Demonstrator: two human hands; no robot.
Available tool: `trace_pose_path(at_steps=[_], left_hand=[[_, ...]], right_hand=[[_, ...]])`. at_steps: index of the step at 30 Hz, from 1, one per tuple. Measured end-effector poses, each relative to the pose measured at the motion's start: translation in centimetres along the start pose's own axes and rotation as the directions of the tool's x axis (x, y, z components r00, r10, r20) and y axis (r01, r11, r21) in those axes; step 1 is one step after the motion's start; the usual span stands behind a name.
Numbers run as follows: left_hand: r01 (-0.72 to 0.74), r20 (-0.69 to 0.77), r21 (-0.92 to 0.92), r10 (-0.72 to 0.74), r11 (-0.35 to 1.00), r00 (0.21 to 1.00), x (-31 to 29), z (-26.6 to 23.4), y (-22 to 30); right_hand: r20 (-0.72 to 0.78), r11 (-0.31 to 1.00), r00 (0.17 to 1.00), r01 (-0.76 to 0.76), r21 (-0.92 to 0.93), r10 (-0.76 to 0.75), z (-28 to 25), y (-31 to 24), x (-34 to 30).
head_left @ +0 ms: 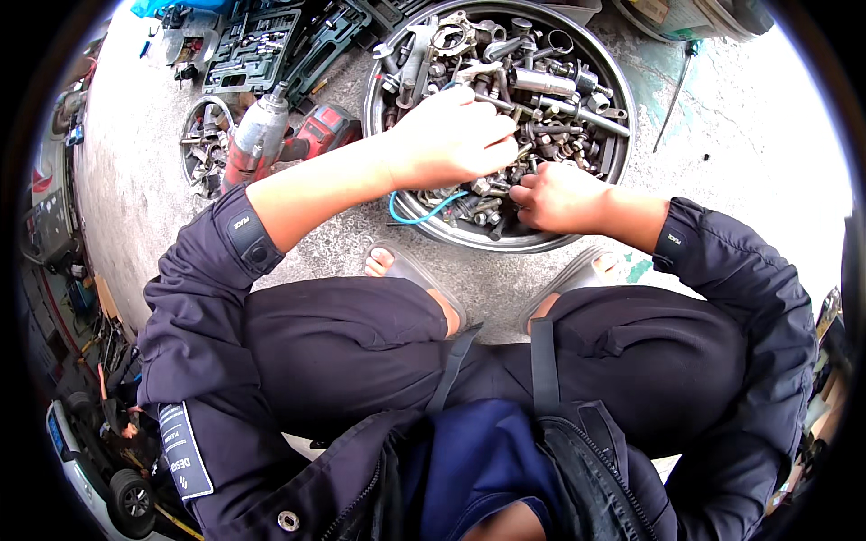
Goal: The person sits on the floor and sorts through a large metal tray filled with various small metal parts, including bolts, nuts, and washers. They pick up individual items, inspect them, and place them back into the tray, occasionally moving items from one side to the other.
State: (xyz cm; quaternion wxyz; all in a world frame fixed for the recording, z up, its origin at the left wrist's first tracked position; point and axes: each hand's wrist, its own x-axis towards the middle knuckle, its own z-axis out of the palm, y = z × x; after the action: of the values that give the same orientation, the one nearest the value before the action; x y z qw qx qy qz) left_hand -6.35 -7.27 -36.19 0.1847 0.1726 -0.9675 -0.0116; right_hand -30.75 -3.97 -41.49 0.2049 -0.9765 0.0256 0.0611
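Observation:
A large round metal basin stands on the floor before me, heaped with bolts, nuts, sockets and other loose metal parts. My left hand is over the middle of the heap with its fingers curled in; what they hold, if anything, is hidden. Close by on the right, my right hand reaches into the near side of the heap. Its fingertips are drawn together among the small bolts, and I cannot make out what is between them. A blue cord loops over the basin's near left rim, below my left wrist.
Left of the basin lies a red and grey cordless impact wrench, beside a small bowl of metal parts. Open tool cases lie farther back. A long screwdriver and a bucket are at the far right. My sandalled feet flank the near side.

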Motion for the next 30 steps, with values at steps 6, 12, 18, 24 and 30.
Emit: trace_pose_path(at_steps=[6,12,18,24,30], left_hand=[[0.026,0.093,-0.102,-0.017,0.994,0.995,-0.4,-0.3,-0.2],[0.042,0.11,-0.159,-0.025,0.986,0.994,-0.4,0.0,-1.3],[-0.008,0.004,-0.19,0.008,0.982,1.0,0.3,0.0,-1.2],[-0.156,0.159,-0.332,0.218,0.93,0.963,3.4,1.2,3.1],[-0.157,0.312,-0.323,0.262,0.933,0.914,4.7,5.8,5.7]], right_hand=[[0.112,0.982,0.993,-0.064,0.179,0.044,-1.1,1.0,-0.3],[-0.045,0.994,0.999,-0.023,0.109,0.028,-1.1,1.5,-1.0],[-0.264,0.979,0.948,-0.144,0.145,0.178,-2.5,3.1,-1.3],[-0.565,0.966,0.787,-0.154,0.208,0.247,-6.0,5.0,-3.2],[-0.606,0.85,0.602,-0.293,0.439,0.52,-7.4,4.9,-4.1]])
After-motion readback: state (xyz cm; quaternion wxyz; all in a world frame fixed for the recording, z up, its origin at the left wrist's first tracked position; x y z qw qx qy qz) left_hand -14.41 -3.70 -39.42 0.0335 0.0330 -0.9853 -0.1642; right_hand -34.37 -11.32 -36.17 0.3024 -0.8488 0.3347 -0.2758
